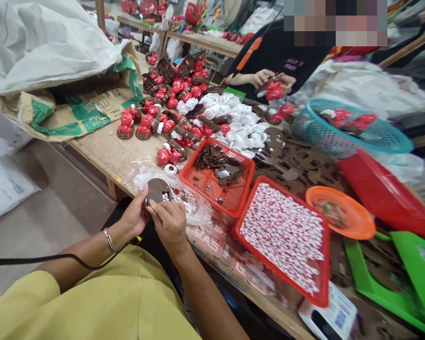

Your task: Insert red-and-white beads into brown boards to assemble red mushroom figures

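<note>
Between my two hands, at the table's near edge, is a round dark brown plastic base (158, 189), with small white and red bits showing in an opening at its right side. My left hand (136, 212) grips the base along its left rim. My right hand (170, 222) is closed at its lower right edge, thumb and fingers against it; whether a small part sits under those fingertips is hidden. Just beyond lies a small white ring-shaped piece (170, 169). Red figures on brown bases, such as a red figure (169, 155), stand close behind.
A red basket (217, 208) holds brown pieces; a red tray (283, 290) holds many small white-and-red pieces. White parts (233, 118) are heaped behind. Right are an orange plate (361, 226), a blue basket (354, 141) and green trays (371, 283). A co-worker's hands (274, 85) hold a red figure opposite.
</note>
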Demonstrator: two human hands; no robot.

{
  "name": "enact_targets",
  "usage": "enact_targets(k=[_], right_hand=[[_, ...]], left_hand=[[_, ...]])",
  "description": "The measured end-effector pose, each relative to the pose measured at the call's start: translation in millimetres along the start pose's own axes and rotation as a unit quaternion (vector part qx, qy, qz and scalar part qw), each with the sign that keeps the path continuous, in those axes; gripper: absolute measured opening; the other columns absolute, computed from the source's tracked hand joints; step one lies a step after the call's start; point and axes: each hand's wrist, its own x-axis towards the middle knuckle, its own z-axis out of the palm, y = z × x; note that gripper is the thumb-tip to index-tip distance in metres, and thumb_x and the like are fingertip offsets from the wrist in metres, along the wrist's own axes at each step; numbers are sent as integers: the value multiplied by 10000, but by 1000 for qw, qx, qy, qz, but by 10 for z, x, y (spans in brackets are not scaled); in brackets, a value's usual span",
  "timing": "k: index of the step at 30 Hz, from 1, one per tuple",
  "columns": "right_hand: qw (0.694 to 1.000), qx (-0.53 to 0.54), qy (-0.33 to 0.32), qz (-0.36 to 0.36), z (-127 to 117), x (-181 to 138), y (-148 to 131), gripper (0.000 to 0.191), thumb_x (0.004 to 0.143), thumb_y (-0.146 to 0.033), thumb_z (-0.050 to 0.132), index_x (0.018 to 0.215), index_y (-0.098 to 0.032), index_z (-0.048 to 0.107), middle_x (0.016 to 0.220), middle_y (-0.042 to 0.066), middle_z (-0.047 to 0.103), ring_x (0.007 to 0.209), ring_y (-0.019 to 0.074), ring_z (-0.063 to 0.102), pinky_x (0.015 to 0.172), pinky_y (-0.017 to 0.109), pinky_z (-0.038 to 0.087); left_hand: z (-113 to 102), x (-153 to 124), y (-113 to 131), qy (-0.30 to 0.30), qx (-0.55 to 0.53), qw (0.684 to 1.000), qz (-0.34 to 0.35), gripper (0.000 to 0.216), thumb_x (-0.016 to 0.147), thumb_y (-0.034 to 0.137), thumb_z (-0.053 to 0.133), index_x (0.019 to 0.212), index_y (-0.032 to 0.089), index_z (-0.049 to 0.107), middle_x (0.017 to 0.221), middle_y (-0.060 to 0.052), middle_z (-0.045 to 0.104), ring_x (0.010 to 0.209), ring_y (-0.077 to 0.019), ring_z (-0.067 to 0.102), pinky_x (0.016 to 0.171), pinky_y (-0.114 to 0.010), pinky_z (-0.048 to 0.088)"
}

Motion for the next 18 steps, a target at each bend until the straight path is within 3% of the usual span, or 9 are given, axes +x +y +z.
enact_targets(k=[6,11,14,18], right_hand=[[997,13,5,79,31,-26,-44,138,913,-331,636,931,-270,759,842,41,619,820,185,547,761,345,396],[990,49,-42,127,-30,68,111,117,794,-419,755,830,-312,785,1147,63,586,1035,243,528,893,414,417],[990,62,-92,83,-81,89,185,118,832,-397,717,905,-334,785,1391,60,467,1208,287,464,1002,491,379],[991,71,-114,25,-139,-2,168,222,918,-319,595,1081,-366,738,1540,28,309,1359,310,339,1096,558,308]], left_hand=[[-47,3,2,-12,-10,1000,-9,343,842,380,690,1065,120,670,934,-83,716,822,-167,681,759,-251,562],[-61,-4,34,-18,4,1000,-25,329,849,365,680,1062,115,674,935,-92,719,817,-170,685,710,-235,566],[-45,-21,54,-11,6,999,-42,336,873,377,645,1072,109,681,969,-111,723,878,-199,689,785,-282,572],[-39,-29,79,-6,14,998,-65,342,892,394,610,1066,111,691,1004,-118,726,908,-210,689,852,-317,559]])
